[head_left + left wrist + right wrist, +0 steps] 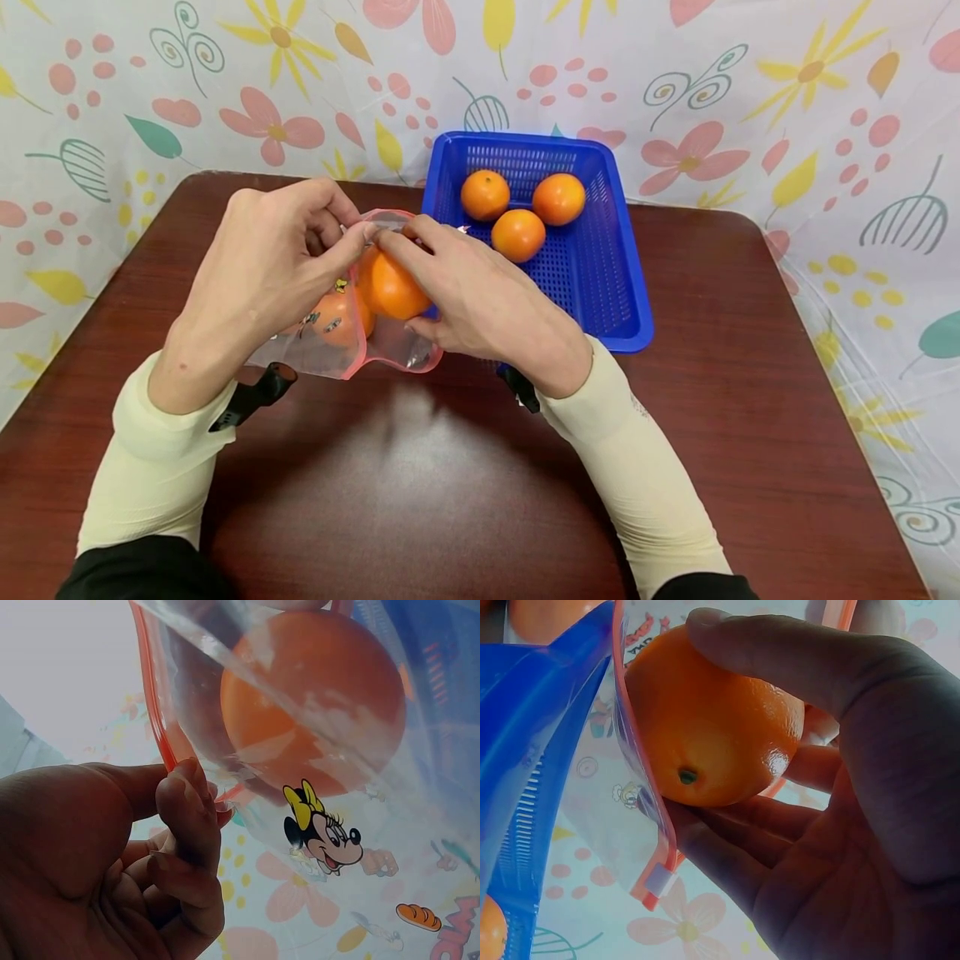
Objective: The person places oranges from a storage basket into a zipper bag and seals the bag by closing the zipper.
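Pink trim (357, 365) edges the mouth of a clear plastic bag (311, 357), which in the head view both hands meet over the brown counter (420, 500). The left hand (255, 258) has its grip on the bag's upper edge, thumb and fingertip pinched together. The right hand (483, 292) clasps an orange (393, 287) at the bag's mouth. A second orange (339, 321) shows through the printed plastic, farther left. Just right of the bag, a blue basket (639, 325) carries three oranges (518, 235). Cream sleeves (150, 475) cover the forearms, and a flowered sheet (465, 50) hangs behind the counter.

In the left wrist view, the thumb and a finger meet on the bag's trim, with other fingers curled below. An orange shows through the clear wall, above a printed cartoon mouse (330, 836) with a yellow bow.

In the right wrist view, the grip is clamped on the orange, thumb across its top and fingers beneath. A green stem end (688, 777) shows, and the trim passes along the orange's left side. A white slider (660, 880) sits near the trim's end.
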Action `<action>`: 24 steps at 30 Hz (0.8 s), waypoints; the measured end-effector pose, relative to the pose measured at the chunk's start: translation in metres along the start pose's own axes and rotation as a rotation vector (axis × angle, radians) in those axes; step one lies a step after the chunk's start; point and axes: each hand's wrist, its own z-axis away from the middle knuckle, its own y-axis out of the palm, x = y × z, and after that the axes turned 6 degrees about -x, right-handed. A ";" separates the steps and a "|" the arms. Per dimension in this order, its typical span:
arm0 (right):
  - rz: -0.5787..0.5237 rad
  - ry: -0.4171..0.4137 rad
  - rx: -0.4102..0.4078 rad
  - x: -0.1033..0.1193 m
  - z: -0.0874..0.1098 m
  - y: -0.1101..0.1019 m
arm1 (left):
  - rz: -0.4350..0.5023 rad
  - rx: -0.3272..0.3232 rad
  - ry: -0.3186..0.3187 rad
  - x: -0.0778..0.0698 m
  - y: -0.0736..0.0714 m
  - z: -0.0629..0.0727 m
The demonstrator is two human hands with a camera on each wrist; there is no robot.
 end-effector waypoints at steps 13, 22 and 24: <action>-0.042 0.028 0.018 -0.001 0.001 0.000 | -0.007 -0.003 0.016 0.000 0.002 0.001; -0.054 0.017 0.016 -0.002 0.001 -0.001 | -0.010 -0.005 0.030 0.001 0.003 0.000; -0.063 0.010 0.013 -0.002 0.001 -0.001 | -0.008 -0.006 0.032 0.001 0.003 0.000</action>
